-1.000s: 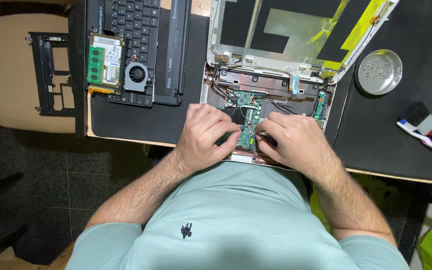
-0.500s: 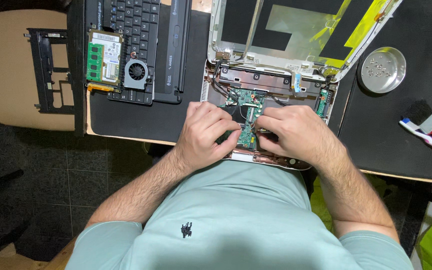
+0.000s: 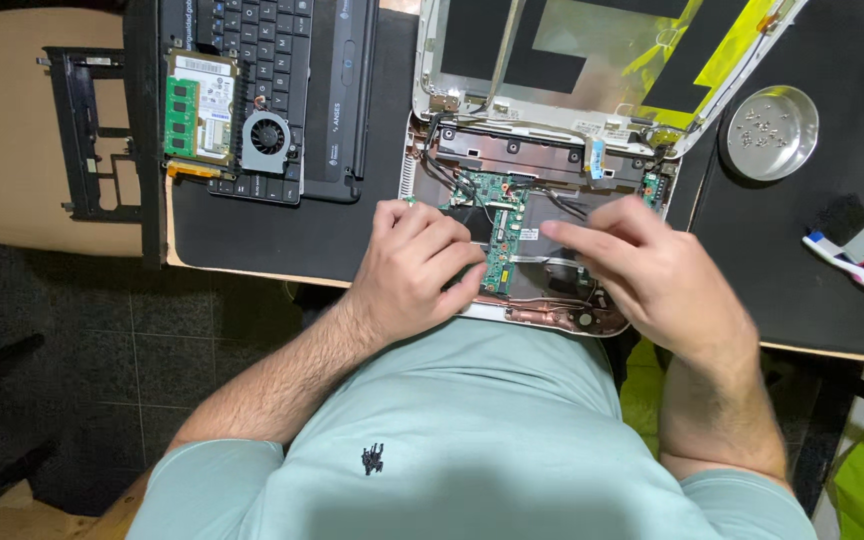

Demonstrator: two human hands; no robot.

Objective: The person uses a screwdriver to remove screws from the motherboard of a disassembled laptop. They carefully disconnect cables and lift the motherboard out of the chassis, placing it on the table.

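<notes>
Fingers of the left hand (image 3: 414, 265) are seen curled down onto the near left part of the opened laptop base (image 3: 542, 240), their tips touching the green circuit board (image 3: 500, 235) at its lower edge; whether anything is pinched between them cannot be told. The right hand (image 3: 657, 275) is held slack and partly spread just above the base, its fingers (image 3: 577, 238) pointed toward 9 o'clock and closed on nothing. The laptop base is placed at the near edge of the black counter (image 3: 282, 235), directly ahead at 12 o'clock, with the board lying in its middle among dark cables. Beyond it, the lid (image 3: 592, 50) is laid back flat, with black patches and yellow tape across its silver inner face. At 10 o'clock a detached keyboard (image 3: 262, 40) is found, carrying a green memory module (image 3: 184, 120) and a small fan (image 3: 268, 135) side by side. At 2 o'clock a round metal dish (image 3: 772, 130) holding small screws is set, well apart from the hands. At 3 o'clock a brush (image 3: 857, 255) is laid on the counter.
</notes>
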